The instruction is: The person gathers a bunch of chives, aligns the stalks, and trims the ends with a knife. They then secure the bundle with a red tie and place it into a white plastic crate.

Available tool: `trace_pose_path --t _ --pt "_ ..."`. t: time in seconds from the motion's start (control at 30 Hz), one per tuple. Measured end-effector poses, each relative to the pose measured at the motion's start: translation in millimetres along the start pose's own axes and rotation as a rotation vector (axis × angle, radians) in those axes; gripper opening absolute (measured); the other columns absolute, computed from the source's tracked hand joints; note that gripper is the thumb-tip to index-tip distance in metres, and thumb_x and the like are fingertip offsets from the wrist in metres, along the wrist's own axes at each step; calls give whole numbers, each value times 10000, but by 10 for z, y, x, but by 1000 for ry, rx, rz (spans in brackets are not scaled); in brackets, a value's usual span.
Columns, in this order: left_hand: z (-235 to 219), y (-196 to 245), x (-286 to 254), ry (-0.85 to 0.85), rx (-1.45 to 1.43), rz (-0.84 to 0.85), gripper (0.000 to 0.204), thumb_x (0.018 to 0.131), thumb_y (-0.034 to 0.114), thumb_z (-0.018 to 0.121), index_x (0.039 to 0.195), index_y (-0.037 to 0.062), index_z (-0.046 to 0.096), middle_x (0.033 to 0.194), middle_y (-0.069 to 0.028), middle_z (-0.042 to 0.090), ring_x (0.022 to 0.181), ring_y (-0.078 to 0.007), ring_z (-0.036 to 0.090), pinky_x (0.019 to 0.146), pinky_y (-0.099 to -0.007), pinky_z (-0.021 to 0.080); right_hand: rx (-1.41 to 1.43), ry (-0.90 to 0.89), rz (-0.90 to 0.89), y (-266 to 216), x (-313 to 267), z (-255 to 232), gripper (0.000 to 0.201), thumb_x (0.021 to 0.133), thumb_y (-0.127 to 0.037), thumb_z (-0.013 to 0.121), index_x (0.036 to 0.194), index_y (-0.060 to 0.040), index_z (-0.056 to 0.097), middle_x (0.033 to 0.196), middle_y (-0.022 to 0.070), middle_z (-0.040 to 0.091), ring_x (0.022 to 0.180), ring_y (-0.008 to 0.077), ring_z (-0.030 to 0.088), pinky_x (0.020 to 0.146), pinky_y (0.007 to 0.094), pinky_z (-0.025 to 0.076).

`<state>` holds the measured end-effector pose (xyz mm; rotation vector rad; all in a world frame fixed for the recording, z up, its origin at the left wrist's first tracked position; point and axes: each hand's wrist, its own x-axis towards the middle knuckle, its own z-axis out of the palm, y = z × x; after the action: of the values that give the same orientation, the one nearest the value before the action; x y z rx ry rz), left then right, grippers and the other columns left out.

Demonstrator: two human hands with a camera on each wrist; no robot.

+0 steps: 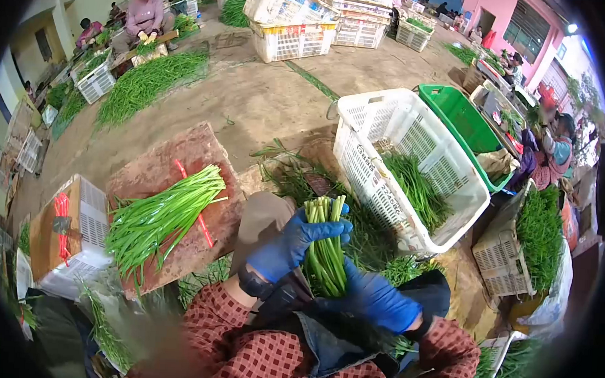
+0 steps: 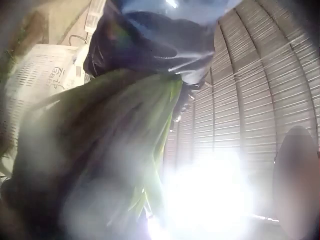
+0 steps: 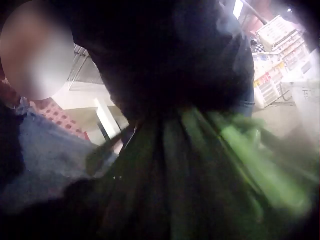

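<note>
In the head view my blue-gloved left hand (image 1: 283, 245) wraps its fingers round a bunch of garlic chives (image 1: 326, 261), just below the pale cut ends, which point up and away from me. My right hand (image 1: 382, 300), gloved in blue too, holds the same bunch lower down, slightly blurred. The leafy end is hidden by the hands and the dark apron (image 1: 333, 339). In the left wrist view chive leaves (image 2: 100, 135) hang from the glove (image 2: 160, 40). Dark stalks (image 3: 175, 165) fan out below the right glove (image 3: 170, 60) in the right wrist view.
Left, chives (image 1: 170, 213) lie across a red tie (image 1: 203, 225) on a worn board (image 1: 203, 147). A box with red ties (image 1: 61, 229) stands beside it. Right, a white crate (image 1: 365, 154) holds more chives (image 1: 417, 187), next to a green crate (image 1: 448, 101). Loose greens (image 1: 355, 225) lie ahead.
</note>
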<state>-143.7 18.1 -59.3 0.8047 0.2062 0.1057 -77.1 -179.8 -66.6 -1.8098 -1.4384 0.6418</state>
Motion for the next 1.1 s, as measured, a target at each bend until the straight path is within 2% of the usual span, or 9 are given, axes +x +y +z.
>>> trace_pose_path --t 0.27,0.4,0.53,0.7,0.73,0.77,0.9,0.97,1.1 --pt "262 29 7 -59 261 158 403 780 23 703 1158 17 565 1046 -46 632 934 -132 601 831 -281 509 -15 237 -107 -740 573 -924 431 801 -45 691 1212 -21 565 1019 155 620 899 211 610 777 320 496" --pt "320 41 -2 -124 271 168 400 763 -40 683 1141 19 565 1037 -67 637 934 -152 614 837 -295 520 480 195 -54 -275 838 -703 277 757 -7 705 1029 -53 680 895 125 640 748 171 587 696 312 484" --pt "316 -16 -2 -97 293 199 424 767 -58 672 1168 -11 539 1023 -85 636 887 -177 634 821 -310 530 225 305 -219 -252 868 -765 157 793 -93 690 943 -46 697 812 116 646 742 177 599 669 308 477" --pt "381 110 -33 -75 246 36 457 768 -54 646 1207 -25 521 1062 -93 632 881 -203 648 832 -328 526 34 58 338 -317 1001 -1392 368 928 -348 550 981 -2 664 828 89 685 647 176 605 655 333 479" --pt "355 100 -23 -99 240 44 457 764 -39 667 1200 -20 532 1071 -95 637 886 -199 653 830 -325 528 -560 -99 423 -499 1044 -1483 482 922 -472 500 1056 -35 651 884 79 685 667 183 601 655 361 462" --pt "338 100 -23 -122 239 53 457 760 -23 688 1194 -16 544 1079 -96 641 891 -194 658 828 -323 530 -783 -28 90 -400 937 -1483 528 941 -505 426 1159 -64 620 992 92 670 803 213 609 744 345 465" --pt "272 24 121 -222 432 101 470 769 28 704 1209 -5 543 1065 -104 645 941 -197 641 843 -313 515 20 117 -131 -1444 921 -1441 477 980 -377 407 1275 -20 522 1219 132 583 1105 217 540 973 327 382" --pt "411 185 53 -226 579 96 400 824 69 667 1185 -28 524 1079 -125 626 996 -195 606 884 -311 487 250 -80 -206 -1012 1142 -1300 520 970 -408 425 1302 -13 487 1231 136 575 1126 209 526 972 330 385" --pt "361 98 -68 32 663 283 306 881 216 622 1107 15 574 1036 -73 613 913 -157 591 864 -316 464 -245 -436 -235 -778 1163 -1071 584 929 -413 520 1335 -2 438 1206 154 583 1112 198 533 953 328 401"
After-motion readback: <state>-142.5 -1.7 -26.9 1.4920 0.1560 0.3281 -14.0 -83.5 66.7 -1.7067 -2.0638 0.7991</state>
